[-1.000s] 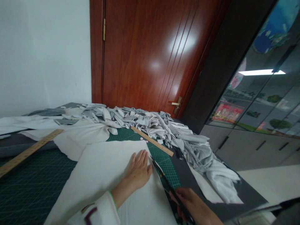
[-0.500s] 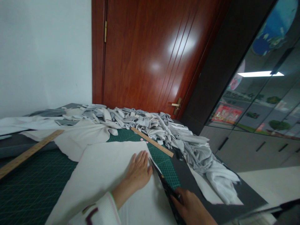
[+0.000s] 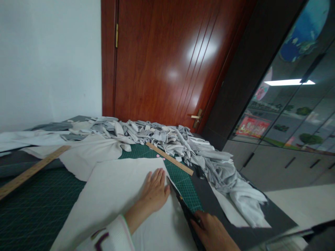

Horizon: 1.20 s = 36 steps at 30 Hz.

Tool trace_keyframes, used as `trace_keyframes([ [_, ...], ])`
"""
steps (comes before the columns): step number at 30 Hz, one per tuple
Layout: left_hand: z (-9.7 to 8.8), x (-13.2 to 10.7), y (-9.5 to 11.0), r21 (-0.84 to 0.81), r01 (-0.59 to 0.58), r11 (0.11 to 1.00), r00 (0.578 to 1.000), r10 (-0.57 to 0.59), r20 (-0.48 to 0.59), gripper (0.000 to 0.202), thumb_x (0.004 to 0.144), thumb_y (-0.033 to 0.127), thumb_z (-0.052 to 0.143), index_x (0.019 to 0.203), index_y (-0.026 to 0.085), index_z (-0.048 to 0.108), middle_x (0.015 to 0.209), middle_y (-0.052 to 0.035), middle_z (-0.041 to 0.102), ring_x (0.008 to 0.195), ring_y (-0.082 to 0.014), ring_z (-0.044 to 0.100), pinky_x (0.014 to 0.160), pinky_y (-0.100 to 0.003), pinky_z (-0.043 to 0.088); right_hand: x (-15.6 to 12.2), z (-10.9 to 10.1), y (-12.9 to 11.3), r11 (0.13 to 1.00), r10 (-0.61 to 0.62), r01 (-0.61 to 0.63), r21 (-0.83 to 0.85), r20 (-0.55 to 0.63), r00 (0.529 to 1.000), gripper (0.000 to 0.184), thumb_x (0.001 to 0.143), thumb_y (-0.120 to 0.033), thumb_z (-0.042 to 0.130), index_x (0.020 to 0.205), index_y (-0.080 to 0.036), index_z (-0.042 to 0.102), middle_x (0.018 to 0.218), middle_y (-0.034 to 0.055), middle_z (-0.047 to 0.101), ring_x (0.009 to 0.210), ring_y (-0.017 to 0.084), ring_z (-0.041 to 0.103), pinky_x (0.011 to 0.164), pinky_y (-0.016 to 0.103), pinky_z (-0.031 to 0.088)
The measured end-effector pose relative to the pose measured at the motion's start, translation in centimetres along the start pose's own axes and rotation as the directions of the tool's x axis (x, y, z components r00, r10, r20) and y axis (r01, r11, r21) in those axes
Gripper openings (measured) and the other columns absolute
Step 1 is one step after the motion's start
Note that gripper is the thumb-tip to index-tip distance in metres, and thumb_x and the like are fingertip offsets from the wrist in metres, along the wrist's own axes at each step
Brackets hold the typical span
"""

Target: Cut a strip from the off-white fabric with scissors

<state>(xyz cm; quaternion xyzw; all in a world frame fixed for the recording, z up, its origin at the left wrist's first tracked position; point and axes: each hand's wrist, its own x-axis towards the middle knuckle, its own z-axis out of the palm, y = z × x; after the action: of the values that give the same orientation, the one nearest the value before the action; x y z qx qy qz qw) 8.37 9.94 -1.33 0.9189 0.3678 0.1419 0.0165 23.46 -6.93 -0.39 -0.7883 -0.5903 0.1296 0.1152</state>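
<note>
While two rulers [image 3: 170, 158] lie, one scissors [image 3: 183, 205] cuts.

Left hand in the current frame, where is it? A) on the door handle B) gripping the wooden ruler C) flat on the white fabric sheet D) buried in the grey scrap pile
C: the left hand lies palm-down, fingers spread, on the white fabric sheet, right beside the black scissors that the right hand holds at the sheet's edge.
</note>
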Motion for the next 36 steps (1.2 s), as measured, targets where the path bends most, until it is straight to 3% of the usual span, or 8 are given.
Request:
trace_keyframes([
  [9,-0.1,0.0,0.1,-0.002,0.005,1.0,1.0,-0.005,0.005,0.062,0.096,0.038,0.027,0.146,0.002,0.035,0.155,-0.0153,0.031,0.145,-0.0269,0.024,0.118,-0.052,0.018,0.2,0.8,1.0,1.0,-0.019,0.019,-0.022,-0.013,1.0,0.035,0.093,-0.032,0.04,0.102,-0.015,0.069,0.092,0.016,0.075,0.089,0.033,0.071,0.071,0.035,0.046],
  [18,-0.1,0.0,0.1,0.004,0.003,1.0,1.0,-0.003,0.002,0.061,0.096,0.036,0.028,0.146,0.002,0.035,0.155,-0.016,0.03,0.145,-0.0274,0.023,0.118,-0.053,0.018,0.5,1.7,2.3,0.999,-0.033,0.034,0.025,-0.027,0.999,0.027,0.092,-0.031,0.044,0.09,-0.02,0.069,0.088,0.0104,0.076,0.087,0.028,0.072,0.065,0.029,0.045],
  [22,-0.2,0.0,0.1,0.009,0.003,1.0,1.0,-0.003,0.001,0.06,0.096,0.036,0.028,0.146,0.003,0.035,0.155,-0.0156,0.03,0.145,-0.0273,0.024,0.117,-0.053,0.019,0.4,2.0,2.6,0.998,-0.054,0.053,-0.02,-0.026,0.998,0.031,0.093,-0.032,0.042,0.094,-0.018,0.07,0.089,0.0125,0.076,0.087,0.031,0.072,0.067,0.032,0.047],
  [26,-0.4,0.1,0.2,0.021,0.005,1.0,1.0,-0.005,0.013,0.059,0.095,0.034,0.03,0.145,0.002,0.035,0.154,-0.0165,0.03,0.145,-0.0278,0.024,0.117,-0.054,0.02,0.3,1.5,2.0,0.998,-0.039,0.04,-0.041,0.011,0.999,0.033,0.093,-0.03,0.041,0.1,-0.015,0.07,0.094,0.0155,0.075,0.092,0.034,0.071,0.072,0.035,0.049],
  [33,-0.6,0.0,0.2,0.032,0.007,0.999,1.0,-0.008,0.03,0.06,0.096,0.034,0.029,0.146,0.0,0.032,0.155,-0.0161,0.029,0.145,-0.0275,0.022,0.118,-0.053,0.018,0.0,-1.2,-0.9,0.997,0.069,-0.073,0.032,0.118,0.991,0.031,0.092,-0.021,0.043,0.098,-0.009,0.071,0.096,0.018,0.076,0.095,0.031,0.071,0.073,0.031,0.048],
  [36,-0.6,0.0,0.3,0.039,0.007,0.999,0.999,-0.009,0.036,0.06,0.096,0.033,0.029,0.146,0.0,0.032,0.155,-0.0161,0.028,0.145,-0.028,0.023,0.118,-0.053,0.019,-0.2,-1.5,-1.2,0.995,0.093,-0.097,0.027,0.126,0.988,0.03,0.091,-0.02,0.045,0.101,-0.006,0.07,0.095,0.0189,0.075,0.091,0.029,0.071,0.072,0.03,0.048],
])
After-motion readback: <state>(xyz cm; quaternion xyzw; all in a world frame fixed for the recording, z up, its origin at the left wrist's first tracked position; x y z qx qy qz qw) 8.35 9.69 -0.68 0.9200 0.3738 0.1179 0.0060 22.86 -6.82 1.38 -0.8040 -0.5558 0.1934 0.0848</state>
